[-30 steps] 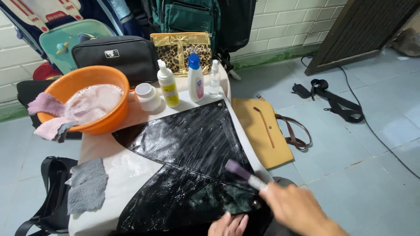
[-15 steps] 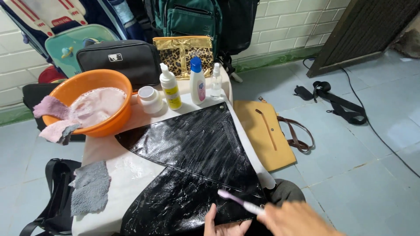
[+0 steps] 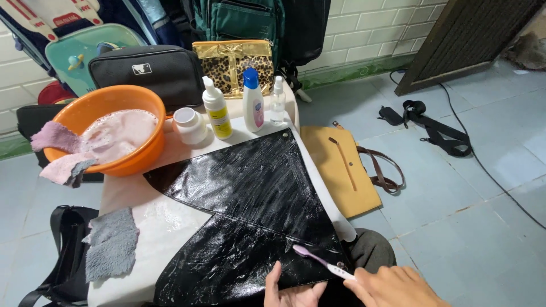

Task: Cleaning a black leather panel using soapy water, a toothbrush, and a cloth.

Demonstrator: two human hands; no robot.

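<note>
- Two hands at the bottom edge, both cut off by the frame: the right hand [image 3: 392, 287] grips a toothbrush [image 3: 321, 261] by its white handle, fingers wrapped round it, purple head angled up and to the left of them.
- Brush head sits on the black glossy bag [image 3: 250, 216], close to that bag's right edge, just above the left hand [image 3: 290, 290].
- Left hand lies flat on the bag's lower part, fingers spread and pressing, gripping nothing; its palm is out of view.
- Bag spreads over most of the small white table [image 3: 170, 219], running up and away from the fingers to a point near the far bottles; foam streaks shine on it.
- Open tabletop left of the fingers: a wet bare patch, then a grey cloth [image 3: 111, 244] near the table's left edge.
- Far from the fingers, an orange basin [image 3: 108, 133] of suds with a pink rag [image 3: 57, 150] over its rim, beside a white jar [image 3: 189, 125] and three bottles [image 3: 244, 105].
- Right of the fingers, past the table edge, a tan bag [image 3: 341, 170] lies on clear blue floor tiles.
- The bag's bottom edge and the table's near edge are cut off by the frame.
</note>
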